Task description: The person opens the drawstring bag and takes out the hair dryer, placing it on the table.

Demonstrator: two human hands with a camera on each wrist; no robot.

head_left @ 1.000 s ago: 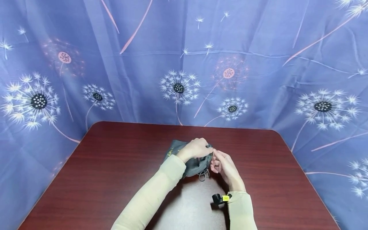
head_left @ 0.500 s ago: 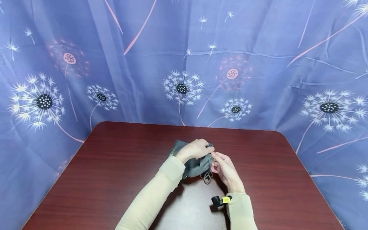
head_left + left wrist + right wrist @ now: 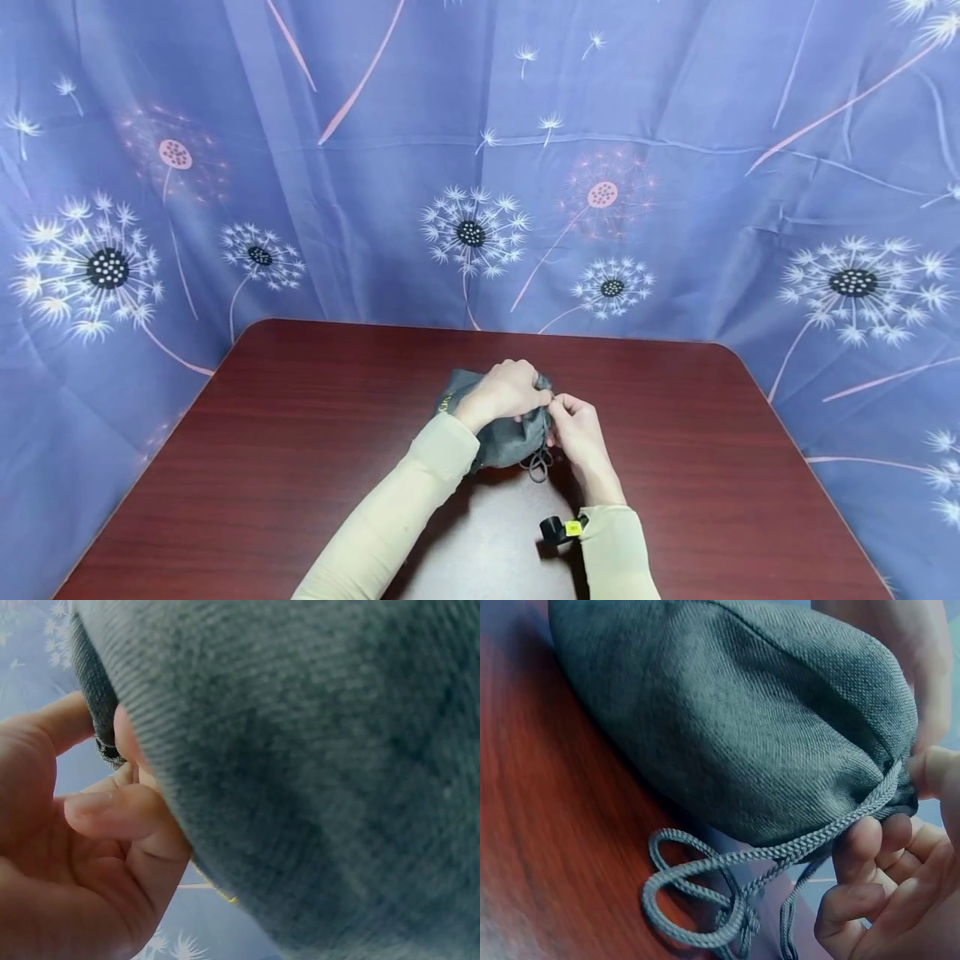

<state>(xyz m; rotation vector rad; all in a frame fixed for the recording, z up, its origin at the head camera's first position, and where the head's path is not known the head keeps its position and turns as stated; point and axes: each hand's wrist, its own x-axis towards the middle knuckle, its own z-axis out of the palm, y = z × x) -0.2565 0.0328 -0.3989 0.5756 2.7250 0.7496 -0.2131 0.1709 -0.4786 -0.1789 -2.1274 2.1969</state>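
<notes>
A dark grey-green fabric drawstring bag (image 3: 501, 443) with yellow lettering lies on its side on the table, looking filled out. From above, my left hand (image 3: 504, 390) grips the bag near its gathered mouth, and in the left wrist view the curled fingers (image 3: 120, 817) sit against the cloth. At the mouth's right end, my right hand (image 3: 583, 433) pinches the gathered edge between thumb and fingers. The grey braided cord (image 3: 697, 870) runs across the mouth in the right wrist view, and its knotted loops hang beside the bag. What the bag contains is hidden.
The dark red wood-grain table (image 3: 315, 433) reaches back to a blue curtain (image 3: 375, 208) printed with dandelions. A small black camera with a yellow label (image 3: 573, 528) is strapped at the right wrist.
My right hand's fingers have drawn in from a more stretched pose to a pinch at the mouth. The left hand stays on the bag, and the cord loops have swung slightly.
</notes>
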